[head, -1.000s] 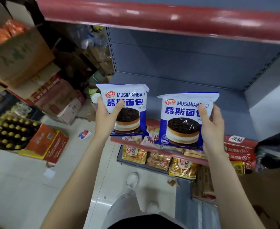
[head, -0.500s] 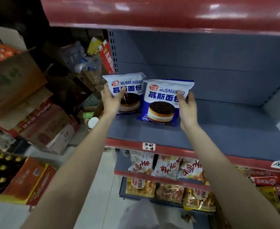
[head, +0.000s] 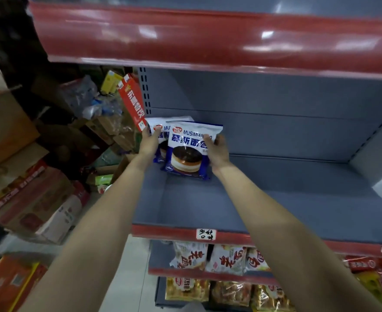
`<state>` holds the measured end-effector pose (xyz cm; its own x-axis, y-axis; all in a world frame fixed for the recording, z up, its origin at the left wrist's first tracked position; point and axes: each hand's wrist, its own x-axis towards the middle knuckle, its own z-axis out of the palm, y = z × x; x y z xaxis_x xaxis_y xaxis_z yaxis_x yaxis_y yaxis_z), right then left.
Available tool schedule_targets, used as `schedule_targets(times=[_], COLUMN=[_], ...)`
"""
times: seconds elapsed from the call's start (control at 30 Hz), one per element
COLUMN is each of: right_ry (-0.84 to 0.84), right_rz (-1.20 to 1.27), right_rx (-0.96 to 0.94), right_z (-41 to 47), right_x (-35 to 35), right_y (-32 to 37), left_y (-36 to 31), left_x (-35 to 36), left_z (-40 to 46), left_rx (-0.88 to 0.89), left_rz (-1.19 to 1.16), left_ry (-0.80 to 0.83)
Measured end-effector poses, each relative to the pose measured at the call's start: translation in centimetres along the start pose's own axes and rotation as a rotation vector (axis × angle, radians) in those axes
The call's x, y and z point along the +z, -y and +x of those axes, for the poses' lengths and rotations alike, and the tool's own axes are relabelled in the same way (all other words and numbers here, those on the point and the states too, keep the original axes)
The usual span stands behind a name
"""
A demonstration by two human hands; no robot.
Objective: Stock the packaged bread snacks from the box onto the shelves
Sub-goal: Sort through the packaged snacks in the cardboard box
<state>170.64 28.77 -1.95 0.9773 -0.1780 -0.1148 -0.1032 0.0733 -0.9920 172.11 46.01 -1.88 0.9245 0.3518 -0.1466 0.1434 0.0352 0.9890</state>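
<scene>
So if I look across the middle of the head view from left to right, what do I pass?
Cardboard boxes → red carton → left hand → back bread pack → front bread pack → right hand → bare grey shelf.

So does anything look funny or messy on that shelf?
A little. The two bread packs overlap: the right hand's pack covers most of the left hand's pack at the grey shelf's back left. Nothing looks torn or spilled.
</scene>
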Motion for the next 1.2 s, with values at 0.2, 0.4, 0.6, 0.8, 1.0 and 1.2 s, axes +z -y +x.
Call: schedule_targets(times=[0.2, 0.4, 0.6, 0.8, 1.0, 1.2], right_ry=[-0.040, -0.031, -0.070, -0.199, -0.046, -0.156], right_rz=[-0.094, -0.402, -0.523, -0.793, -1.056, -0.990], right_rx=[0.122, -0.136, -0.490, -0.540, -0.110, 0.009], right_z=[-0.5, -5.3, -11.8, -18.7, -25.3, -33.4], right_x=[2.0, 0.2, -4.1, -14.5, -26.6, -38.9], right_y=[-1.0, -0.3, 2.3, 4.1, 3.7, 5.6], left_y=[0.1, -0.8, -3.0, -5.1, -3.1, -1.1], left_x=[-2.2, -2.1, -0.5, 3.6, 10.9, 21.3], left_z=[-2.8, -6.4, -13.4, -20.9, -26.9, -37.3], left_rx=[0.024, 0.040, 0.409, 0.623, 0.622, 0.518], left_rz=[-0.015, 0.049, 0.273, 0.584, 0.890, 0.613], left_ry=[0.058, 0.011, 0.041, 0.454, 0.948, 1.126])
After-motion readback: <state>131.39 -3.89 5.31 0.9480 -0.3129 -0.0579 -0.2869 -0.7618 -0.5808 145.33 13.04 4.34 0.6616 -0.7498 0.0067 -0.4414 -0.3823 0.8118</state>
